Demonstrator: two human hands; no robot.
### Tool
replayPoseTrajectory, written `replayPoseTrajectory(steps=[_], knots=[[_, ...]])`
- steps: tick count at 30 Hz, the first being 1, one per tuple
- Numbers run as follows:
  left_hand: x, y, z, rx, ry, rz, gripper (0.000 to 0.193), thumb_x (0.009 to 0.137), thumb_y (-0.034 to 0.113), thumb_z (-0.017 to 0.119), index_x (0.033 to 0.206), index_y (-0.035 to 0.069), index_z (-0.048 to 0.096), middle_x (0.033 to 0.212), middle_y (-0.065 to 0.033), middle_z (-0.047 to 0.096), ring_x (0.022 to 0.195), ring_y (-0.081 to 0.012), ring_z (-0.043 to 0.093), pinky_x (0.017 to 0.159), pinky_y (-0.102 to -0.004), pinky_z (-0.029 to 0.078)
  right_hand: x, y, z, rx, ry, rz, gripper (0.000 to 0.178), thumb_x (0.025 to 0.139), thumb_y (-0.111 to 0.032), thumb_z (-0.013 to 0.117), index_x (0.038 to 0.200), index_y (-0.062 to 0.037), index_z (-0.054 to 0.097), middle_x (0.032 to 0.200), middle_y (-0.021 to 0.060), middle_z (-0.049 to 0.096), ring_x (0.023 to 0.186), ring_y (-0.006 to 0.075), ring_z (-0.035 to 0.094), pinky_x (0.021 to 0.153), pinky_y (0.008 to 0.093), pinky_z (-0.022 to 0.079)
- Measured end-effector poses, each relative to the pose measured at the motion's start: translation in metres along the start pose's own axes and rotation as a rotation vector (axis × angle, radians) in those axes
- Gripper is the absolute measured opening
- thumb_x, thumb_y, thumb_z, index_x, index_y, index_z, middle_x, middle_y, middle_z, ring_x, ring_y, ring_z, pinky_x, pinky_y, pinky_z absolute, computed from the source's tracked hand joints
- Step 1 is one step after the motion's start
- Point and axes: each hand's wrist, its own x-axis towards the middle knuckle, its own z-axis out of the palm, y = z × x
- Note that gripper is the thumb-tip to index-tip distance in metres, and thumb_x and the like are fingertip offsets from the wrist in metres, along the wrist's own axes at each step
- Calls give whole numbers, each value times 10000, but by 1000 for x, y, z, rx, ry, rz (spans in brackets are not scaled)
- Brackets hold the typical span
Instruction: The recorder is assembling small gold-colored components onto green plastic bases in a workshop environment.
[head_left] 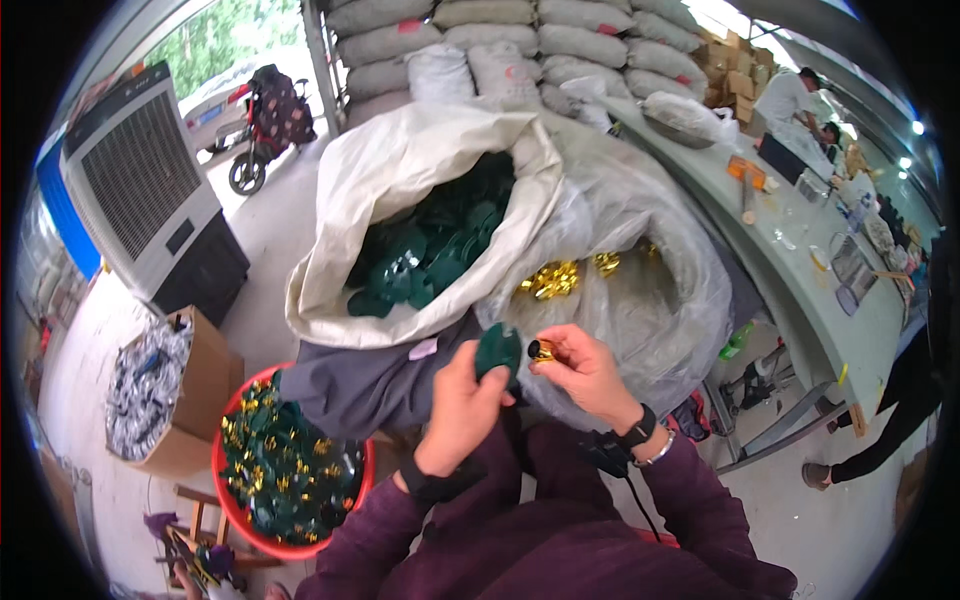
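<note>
My left hand [462,405] pinches a dark green round disc [498,348] between thumb and fingers. Close beside it, my right hand [590,378] holds a small shiny gold cap [541,351] with a dark opening, by the fingertips. A narrow gap parts the cap from the disc. Just beyond my hands, a white woven sack [345,190] with its mouth rolled back holds many green discs [430,255]. To its right lies a clear plastic bag [690,290] with more gold caps [552,281] inside.
A red tub [228,500] of green discs and gold caps stands at the lower left, near a cardboard box [205,390] of silvery pieces. An air cooler [150,190] is beyond. A long table [790,270] with a mallet [747,180] runs along the right. Stacked sacks [490,40] fill the back.
</note>
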Motion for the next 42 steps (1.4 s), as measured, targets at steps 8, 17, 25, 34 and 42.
replayPoseTrajectory(steps=[8,17,25,34,42], knots=[[-15,-3,8,373,8,106,175,788,6,559,949,-5,493,680,-217,561,605,-408,567,530,-444,431,-17,2,17,-178,-56,-146,272,812,12,649,1072,9,569,926,49,596,845,117,603,730,236,494],[-30,0,12,812,-75,319,311,716,-44,550,1019,-22,484,827,-215,552,667,-432,553,569,-489,429,-20,-12,18,-540,-129,-223,234,799,-15,659,1012,20,569,823,91,601,729,176,624,631,263,491],[-43,-19,-30,724,-41,372,269,739,-14,570,1004,-16,526,805,-201,578,614,-350,589,527,-420,459,-13,8,40,35,-288,275,206,831,-82,663,980,36,584,753,18,605,691,69,563,613,234,472],[-81,3,-256,796,647,-250,258,769,25,536,1018,-21,590,869,-144,635,692,-208,645,589,-313,521,79,42,-39,-940,-10,-155,272,756,-118,668,1000,-19,601,912,215,589,779,369,606,680,415,494],[-17,0,-215,1131,491,196,281,725,50,614,1001,-3,606,953,-198,617,880,-371,603,765,-435,486,108,91,-39,-1427,-26,-76,210,805,-33,509,999,-22,589,937,241,541,842,400,580,729,451,483]])
